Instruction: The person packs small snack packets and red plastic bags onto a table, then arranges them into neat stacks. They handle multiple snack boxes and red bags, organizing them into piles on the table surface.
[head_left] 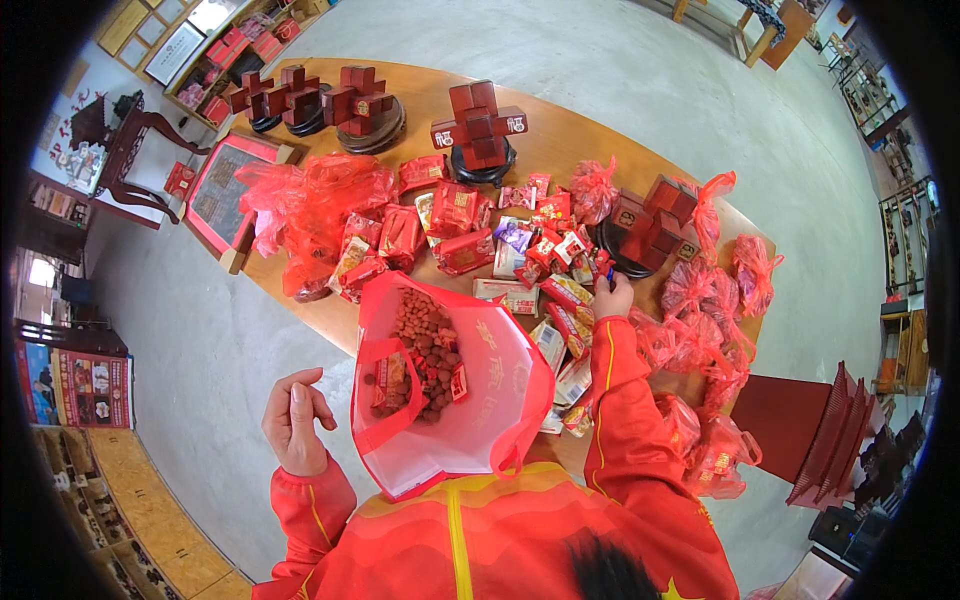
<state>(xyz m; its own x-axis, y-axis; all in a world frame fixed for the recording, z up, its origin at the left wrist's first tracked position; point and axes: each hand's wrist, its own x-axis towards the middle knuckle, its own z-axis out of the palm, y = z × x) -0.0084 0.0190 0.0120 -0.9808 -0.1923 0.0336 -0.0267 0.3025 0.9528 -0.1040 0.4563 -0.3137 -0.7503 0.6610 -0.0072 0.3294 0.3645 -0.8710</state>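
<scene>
A red and white carry bag (500, 400) stands open in front of my body. Inside lie reddish peanut-like pieces (420, 318), brown round pieces that look like nuts or dried fruit (435, 372) and small red packets (459, 382). My left hand (298, 420) hovers beside the bag's left side, fingers loosely bent and apart, holding nothing. Across the table, my right hand (613, 298) is at the pile of small wrapped sweets (570, 247). Its fingertips are pinched together at something small and partly blue, mostly hidden. Long snack packets (570, 330) lie just left of my right wrist.
Red plastic bags (320, 205) and red packs (402, 235) cover the wooden table's (560, 135) left part. Dark red interlocking wooden ornaments (480, 125) stand along the far edge, one (650, 225) close to my right hand. Several tied red bags (700, 290) sit at right.
</scene>
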